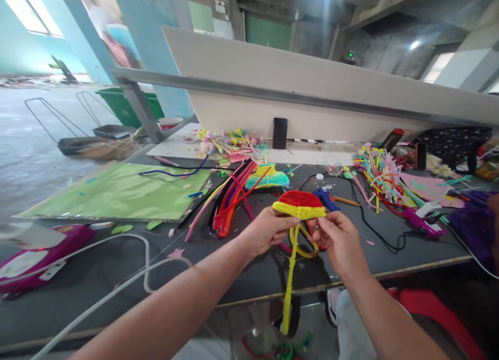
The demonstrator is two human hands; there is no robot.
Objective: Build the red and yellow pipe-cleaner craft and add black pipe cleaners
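My left hand (pixel 266 230) and my right hand (pixel 338 240) are both closed on a pipe-cleaner craft piece (pixel 299 203), a red dome with a yellow rim, held above the dark table (pixel 117 277). A long yellow pipe cleaner (pixel 289 277) hangs down from it past the table's front edge, with a yellow loop between my hands. A blue glue gun (pixel 325 197) lies on the table just behind the piece.
A bundle of coloured pipe cleaners (pixel 230 196) and a teal-and-yellow piece (pixel 268 178) lie ahead. A green sheet (pixel 117 193) is at the left, a pink device (pixel 35 256) with white cable nearer. More pipe cleaners (pixel 380 178) crowd the right. A phone (pixel 279 133) leans on the back board.
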